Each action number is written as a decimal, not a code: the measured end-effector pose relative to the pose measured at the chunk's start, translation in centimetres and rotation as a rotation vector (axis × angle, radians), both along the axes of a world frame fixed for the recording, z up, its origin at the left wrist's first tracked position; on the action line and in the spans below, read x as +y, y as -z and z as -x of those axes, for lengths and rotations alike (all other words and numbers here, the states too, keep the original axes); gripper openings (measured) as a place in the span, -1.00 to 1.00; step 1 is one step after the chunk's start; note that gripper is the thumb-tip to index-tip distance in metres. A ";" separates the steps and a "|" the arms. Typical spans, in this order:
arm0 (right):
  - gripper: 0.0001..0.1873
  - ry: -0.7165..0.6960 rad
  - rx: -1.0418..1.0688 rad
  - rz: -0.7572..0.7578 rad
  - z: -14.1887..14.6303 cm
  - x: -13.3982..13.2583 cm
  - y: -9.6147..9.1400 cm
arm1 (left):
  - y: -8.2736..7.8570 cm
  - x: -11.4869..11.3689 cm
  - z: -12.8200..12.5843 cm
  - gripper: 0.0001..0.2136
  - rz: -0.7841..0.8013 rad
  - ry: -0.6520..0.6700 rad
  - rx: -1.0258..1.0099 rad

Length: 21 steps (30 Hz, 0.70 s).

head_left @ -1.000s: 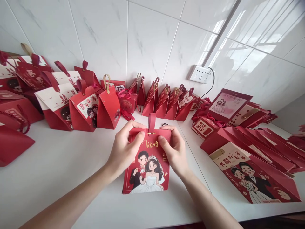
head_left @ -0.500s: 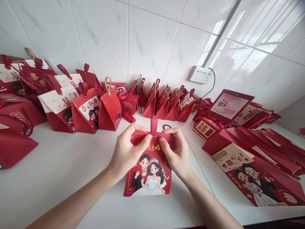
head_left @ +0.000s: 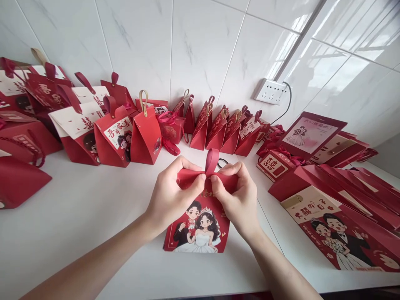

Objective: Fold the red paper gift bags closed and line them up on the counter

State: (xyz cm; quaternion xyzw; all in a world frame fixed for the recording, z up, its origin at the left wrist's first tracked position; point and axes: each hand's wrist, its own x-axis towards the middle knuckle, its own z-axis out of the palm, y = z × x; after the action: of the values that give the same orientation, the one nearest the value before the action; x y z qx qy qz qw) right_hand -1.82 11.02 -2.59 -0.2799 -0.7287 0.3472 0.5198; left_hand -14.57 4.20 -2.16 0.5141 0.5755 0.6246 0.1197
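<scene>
A red wedding gift box [head_left: 200, 233] with a cartoon bride and groom stands at the middle of the white table, between my hands. A dark pink ribbon loop [head_left: 212, 161] sticks up from its folded top. My left hand [head_left: 178, 191] pinches the left part of that top, thumb in front and fingers behind. On the other side my right hand [head_left: 239, 196] grips the right part the same way. Both thumb tips press close together at the base of the loop. The gold lettering below the fold is partly hidden by my thumbs.
Several finished red gift boxes [head_left: 112, 133] line the left and back of the white table [head_left: 93, 225]. To the right lie a larger red box [head_left: 334, 233] and flat red bags. A white power strip [head_left: 271, 92] with a black cable is on the tiled wall.
My thumbs have come closer together at the ribbon's base. The box's top edge is folded further forward, covering more of the gold lettering. The view has shifted slightly.
</scene>
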 end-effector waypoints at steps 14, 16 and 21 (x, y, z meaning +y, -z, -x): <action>-0.83 -0.050 0.041 -0.093 0.0 0.3 0.4 | -0.1 -0.1 -0.1 -0.88 -0.014 0.023 -0.005; -0.77 -0.044 0.015 -0.059 -0.1 0.2 0.4 | -0.1 -0.1 -0.1 -0.89 -0.022 0.016 0.003; -0.74 -0.027 -0.007 0.000 -0.1 -0.1 0.2 | -0.1 -0.1 -0.1 -0.90 -0.049 0.045 -0.001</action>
State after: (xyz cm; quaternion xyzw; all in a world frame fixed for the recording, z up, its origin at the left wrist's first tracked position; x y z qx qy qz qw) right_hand -1.69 10.91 -2.76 -0.2713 -0.7342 0.3534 0.5124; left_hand -14.49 4.06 -2.04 0.5293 0.5483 0.6360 0.1214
